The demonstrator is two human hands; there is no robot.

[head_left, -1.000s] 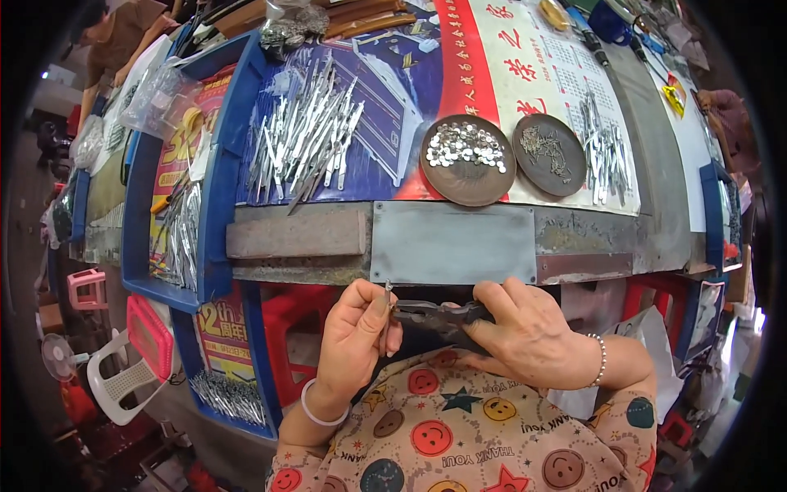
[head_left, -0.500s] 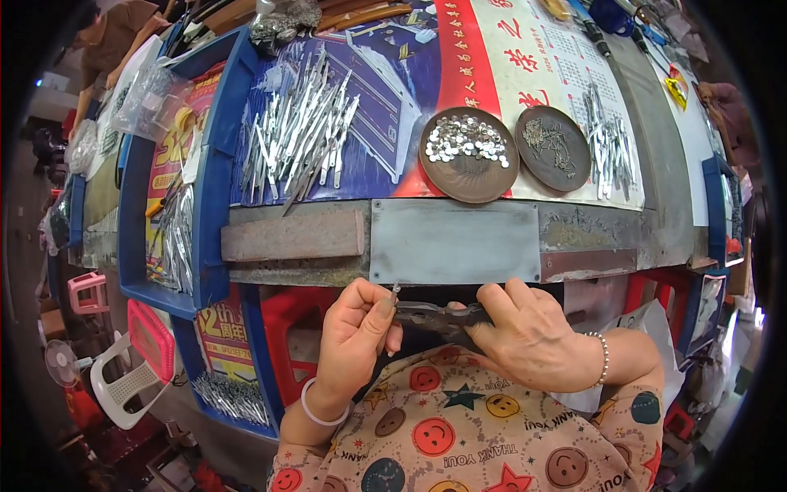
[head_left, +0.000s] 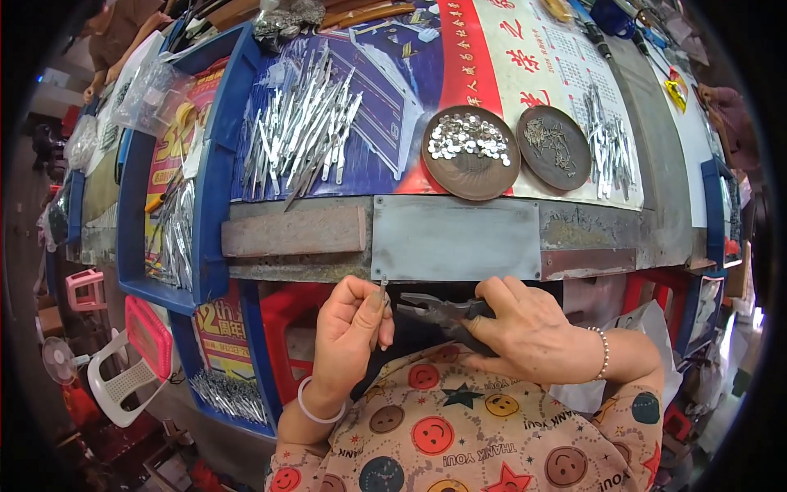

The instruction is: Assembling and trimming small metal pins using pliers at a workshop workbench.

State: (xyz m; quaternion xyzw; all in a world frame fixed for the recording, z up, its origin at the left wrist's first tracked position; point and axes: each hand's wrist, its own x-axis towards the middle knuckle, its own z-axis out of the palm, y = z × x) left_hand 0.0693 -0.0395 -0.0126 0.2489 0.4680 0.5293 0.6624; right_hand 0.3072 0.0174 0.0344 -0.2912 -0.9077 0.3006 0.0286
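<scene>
In front of the bench edge, my left hand (head_left: 354,320) is closed, its thumb and fingertips pinching a slim metal piece (head_left: 384,287) that pokes up past them. Most of that piece is hidden by the fingers. My right hand (head_left: 525,332) is wrapped round dark-handled pliers (head_left: 438,307). Their jaws point left toward the pinched piece, spread apart and a little away from it. Just beyond both hands lies a grey metal plate (head_left: 456,239) fixed to the bench edge.
A heap of thin metal strips (head_left: 303,123) lies beyond, left of a brown dish of shiny discs (head_left: 471,180) and a dish of small pins (head_left: 566,176). More strips (head_left: 608,143) lie at right. A stone-like bar (head_left: 293,231) and blue trays (head_left: 215,164) stand at left.
The pliers' jaws have spread and come away from the metal piece. My left hand has shifted slightly left, with the piece now more upright.
</scene>
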